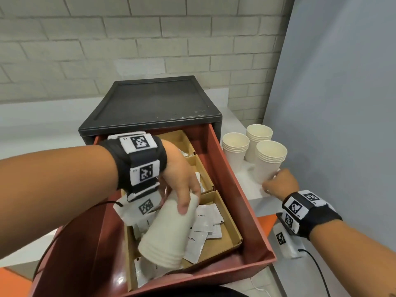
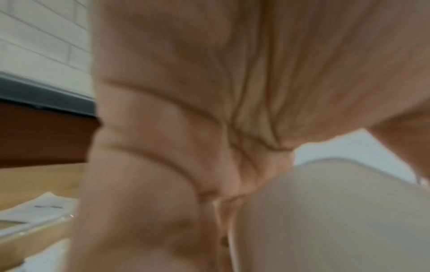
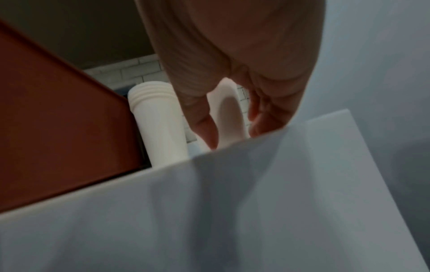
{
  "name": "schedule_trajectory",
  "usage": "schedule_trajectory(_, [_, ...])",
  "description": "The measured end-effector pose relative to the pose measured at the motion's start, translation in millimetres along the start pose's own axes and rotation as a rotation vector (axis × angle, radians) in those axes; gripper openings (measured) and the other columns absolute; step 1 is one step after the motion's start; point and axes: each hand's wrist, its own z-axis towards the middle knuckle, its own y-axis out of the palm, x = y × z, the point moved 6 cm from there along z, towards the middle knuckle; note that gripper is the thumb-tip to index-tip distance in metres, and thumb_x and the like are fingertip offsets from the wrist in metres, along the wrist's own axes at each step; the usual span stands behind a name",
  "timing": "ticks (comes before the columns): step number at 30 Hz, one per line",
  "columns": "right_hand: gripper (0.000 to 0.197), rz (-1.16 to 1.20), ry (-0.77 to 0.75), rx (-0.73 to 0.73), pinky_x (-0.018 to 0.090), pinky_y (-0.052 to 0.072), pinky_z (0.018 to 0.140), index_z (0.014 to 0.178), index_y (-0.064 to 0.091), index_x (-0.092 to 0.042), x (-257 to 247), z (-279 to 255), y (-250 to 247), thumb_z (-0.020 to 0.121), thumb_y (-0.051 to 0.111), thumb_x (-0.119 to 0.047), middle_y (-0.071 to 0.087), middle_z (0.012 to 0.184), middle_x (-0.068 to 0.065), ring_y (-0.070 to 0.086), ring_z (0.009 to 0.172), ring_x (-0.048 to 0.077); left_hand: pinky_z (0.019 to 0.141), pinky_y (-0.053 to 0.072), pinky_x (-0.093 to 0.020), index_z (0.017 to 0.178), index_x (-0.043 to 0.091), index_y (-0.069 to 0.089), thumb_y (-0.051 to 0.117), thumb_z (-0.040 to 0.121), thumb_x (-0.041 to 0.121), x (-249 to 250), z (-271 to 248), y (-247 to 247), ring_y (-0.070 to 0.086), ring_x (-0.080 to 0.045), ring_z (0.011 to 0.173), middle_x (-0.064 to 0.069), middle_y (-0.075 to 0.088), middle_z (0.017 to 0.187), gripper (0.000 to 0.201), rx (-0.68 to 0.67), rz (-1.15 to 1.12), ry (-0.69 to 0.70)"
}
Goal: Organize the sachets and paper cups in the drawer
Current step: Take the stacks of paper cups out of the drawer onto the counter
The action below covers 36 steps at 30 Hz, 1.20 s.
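My left hand (image 1: 182,189) grips a stack of white paper cups (image 1: 167,234), tilted with the rims down and to the left, above the open red drawer (image 1: 246,211). In the left wrist view my palm (image 2: 186,128) lies against that stack (image 2: 337,220). White coffee sachets (image 1: 205,221) lie loose in the drawer's cardboard divider tray (image 1: 229,230). My right hand (image 1: 278,185) curls round the base of the nearest cup stack (image 1: 270,161) on the white counter. The right wrist view shows thumb and fingers (image 3: 207,132) on either side of this stack (image 3: 229,103).
Two more cup stacks (image 1: 235,151) (image 1: 258,140) stand on the white counter (image 1: 252,189) right of the drawer, against a grey wall panel. The black cabinet (image 1: 154,101) sits above the drawer. A brick wall lies behind. Cables trail from both wrist cameras.
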Motion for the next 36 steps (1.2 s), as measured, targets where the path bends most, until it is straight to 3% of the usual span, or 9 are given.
schedule_trajectory(4, [0.013, -0.131, 0.057, -0.209, 0.023, 0.037, 0.05, 0.074, 0.055, -0.002, 0, -10, 0, 0.078, 0.062, -0.012, 0.051, 0.063, 0.009, 0.05, 0.061, 0.025, 0.06, 0.058, -0.024, 0.11, 0.016, 0.051, 0.065, 0.085, 0.008, -19, -22, -17, 0.062, -0.02, 0.088, -0.007, 0.059, 0.107, 0.03, 0.2, -0.242, 0.06])
schedule_trajectory(10, [0.019, -0.127, -0.02, -0.386, 0.019, 0.041, 0.043, 0.065, 0.052, -0.005, -32, -34, -8, 0.083, 0.058, -0.007, 0.051, 0.057, 0.007, 0.047, 0.046, 0.016, 0.049, 0.052, -0.022, 0.091, 0.018, 0.053, 0.071, 0.042, 0.031, -55, -50, -35, 0.063, -0.016, 0.071, -0.007, 0.057, 0.092, 0.054, 0.481, -0.648, 0.238])
schedule_trajectory(15, [0.022, 0.0, -0.295, -0.31, 0.021, 0.043, 0.053, 0.06, 0.055, -0.007, -108, -54, -29, 0.082, 0.057, -0.005, 0.056, 0.058, 0.006, 0.05, 0.05, 0.015, 0.056, 0.057, -0.025, 0.111, 0.015, 0.057, 0.091, 0.019, 0.03, -76, -71, -48, 0.068, -0.022, 0.082, -0.01, 0.067, 0.096, 0.099, 0.642, -1.222, 0.577])
schedule_trajectory(17, [0.02, 0.11, -0.391, -0.315, 0.02, 0.045, 0.058, 0.066, 0.058, -0.01, -139, -67, -35, 0.085, 0.056, -0.007, 0.057, 0.062, 0.004, 0.052, 0.055, 0.013, 0.061, 0.058, -0.027, 0.122, 0.015, 0.051, 0.093, 0.021, 0.027, -78, -76, -49, 0.062, -0.025, 0.096, -0.013, 0.058, 0.112, 0.11, 0.676, -1.376, 0.689])
schedule_trajectory(20, [0.012, 0.264, -0.51, -0.344, 0.02, 0.049, 0.071, 0.076, 0.066, -0.013, -181, -91, -43, 0.086, 0.059, -0.013, 0.061, 0.074, 0.004, 0.056, 0.071, 0.014, 0.068, 0.059, -0.028, 0.111, 0.014, 0.052, 0.082, 0.045, 0.014, -73, -83, -50, 0.06, -0.024, 0.098, -0.011, 0.056, 0.11, 0.072, 0.768, -1.534, 0.827])
schedule_trajectory(25, [0.033, 0.345, -0.619, -0.54, 0.024, 0.045, 0.089, 0.117, 0.058, -0.016, -227, -122, -36, 0.088, 0.06, -0.031, 0.062, 0.113, -0.001, 0.057, 0.105, 0.013, 0.076, 0.056, -0.029, 0.111, 0.011, 0.052, 0.07, 0.058, 0.011, -50, -89, -50, 0.062, -0.019, 0.098, -0.008, 0.063, 0.109, 0.056, 0.85, -1.474, 0.938])
schedule_trajectory(29, [0.035, 0.607, -0.613, -0.651, 0.031, 0.045, 0.09, 0.119, 0.053, -0.019, -246, -133, -34, 0.086, 0.061, -0.027, 0.063, 0.106, -0.005, 0.059, 0.1, 0.013, 0.089, 0.05, -0.036, 0.119, 0.014, 0.048, 0.063, 0.065, 0.006, -27, -96, -50, 0.062, -0.02, 0.104, -0.004, 0.064, 0.11, 0.056, 0.89, -1.308, 0.916])
schedule_trajectory(32, [0.03, 0.652, -0.702, -0.617, 0.027, 0.055, 0.08, 0.111, 0.056, -0.019, -251, -135, -42, 0.084, 0.063, -0.012, 0.065, 0.103, -0.001, 0.063, 0.095, 0.013, 0.082, 0.055, -0.033, 0.126, 0.012, 0.038, 0.065, 0.061, 0.002, -20, -99, -53, 0.061, -0.021, 0.106, -0.005, 0.058, 0.116, 0.071, 0.972, -1.24, 0.861])
schedule_trajectory(36, [0.04, 0.639, -0.735, -0.472, 0.031, 0.055, 0.082, 0.115, 0.056, -0.014, -240, -123, -59, 0.079, 0.067, -0.001, 0.064, 0.111, 0.009, 0.062, 0.1, 0.019, 0.092, 0.049, -0.037, 0.105, 0.014, 0.046, 0.065, 0.078, -0.008, -23, -89, -57, 0.061, -0.021, 0.1, -0.006, 0.06, 0.109, 0.04, 1.017, -1.119, 0.734])
